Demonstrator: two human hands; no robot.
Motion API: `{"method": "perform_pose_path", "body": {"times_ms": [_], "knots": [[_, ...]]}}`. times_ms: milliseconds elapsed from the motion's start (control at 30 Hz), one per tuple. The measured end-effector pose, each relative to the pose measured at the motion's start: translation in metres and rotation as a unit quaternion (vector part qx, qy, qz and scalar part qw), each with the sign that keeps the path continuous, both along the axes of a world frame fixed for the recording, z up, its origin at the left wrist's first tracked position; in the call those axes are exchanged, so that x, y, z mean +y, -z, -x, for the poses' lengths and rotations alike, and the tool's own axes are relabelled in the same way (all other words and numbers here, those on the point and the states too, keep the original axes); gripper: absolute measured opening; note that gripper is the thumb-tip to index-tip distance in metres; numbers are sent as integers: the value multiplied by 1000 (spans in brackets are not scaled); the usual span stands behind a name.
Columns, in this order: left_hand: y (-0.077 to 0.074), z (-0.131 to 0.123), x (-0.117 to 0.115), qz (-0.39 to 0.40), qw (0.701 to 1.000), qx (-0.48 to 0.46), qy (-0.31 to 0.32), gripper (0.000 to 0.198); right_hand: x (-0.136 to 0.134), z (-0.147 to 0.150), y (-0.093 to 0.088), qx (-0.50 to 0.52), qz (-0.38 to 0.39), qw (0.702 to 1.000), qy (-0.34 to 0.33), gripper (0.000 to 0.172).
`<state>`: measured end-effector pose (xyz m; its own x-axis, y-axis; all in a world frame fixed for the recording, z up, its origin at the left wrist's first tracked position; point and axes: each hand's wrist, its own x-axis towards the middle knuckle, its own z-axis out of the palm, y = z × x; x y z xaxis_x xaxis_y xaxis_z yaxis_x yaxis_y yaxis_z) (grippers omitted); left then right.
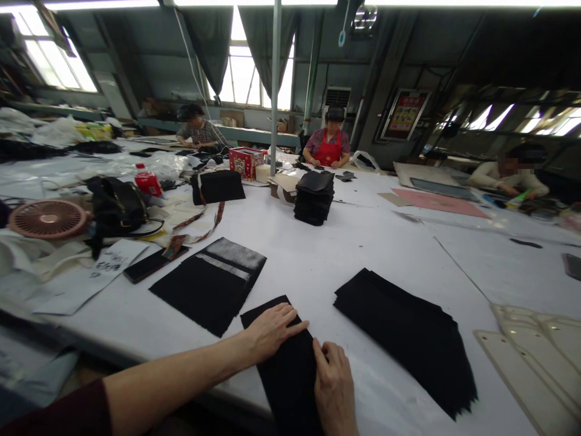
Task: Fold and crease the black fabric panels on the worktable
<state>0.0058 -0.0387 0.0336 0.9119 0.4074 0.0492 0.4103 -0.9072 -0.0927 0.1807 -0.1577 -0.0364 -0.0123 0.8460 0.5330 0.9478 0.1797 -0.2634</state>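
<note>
A long black fabric piece (288, 378) lies in front of me, its near end running out of the picture over the table's edge. My left hand (272, 327) rests flat on its upper part, fingers stretched out. At the piece's right edge, my right hand (334, 381) is closed with thumb and curled fingers pinching it. To the left sits a stack of black pieces (200, 293) whose top bears a pale grey band. On the right is another pile of long black pieces (403, 336), slightly fanned out.
Farther back stand a tall black stack (314, 198) and a black block-like bundle (218, 186). A phone (152, 264), a pink fan (49, 218) and a black bag (115, 206) lie left. Beige panels (535, 357) lie right. Several people work across the table.
</note>
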Motion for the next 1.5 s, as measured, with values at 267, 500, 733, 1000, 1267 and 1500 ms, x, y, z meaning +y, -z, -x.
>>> {"method": "perform_pose_path", "body": {"times_ms": [267,500,733,1000,1267,1500], "knots": [[2,-9,-5,-14,1000,1,23,45,-11,-6,-2,16,9,1000,-7,43],[-1,-11,-12,6,999,14,32,55,-23,-14,-2,9,13,1000,-15,42],[-1,-16,-15,-12,998,-1,69,46,-32,-23,-3,22,-1,999,-30,46],[-1,-21,-28,-6,999,19,50,56,-41,-29,-1,27,3,999,-34,43],[1,-30,-37,23,998,2,61,42,-50,-34,-6,12,10,999,-29,43],[-3,-35,-50,-3,998,36,51,56,-61,-39,-11,4,21,999,-24,46]]}}
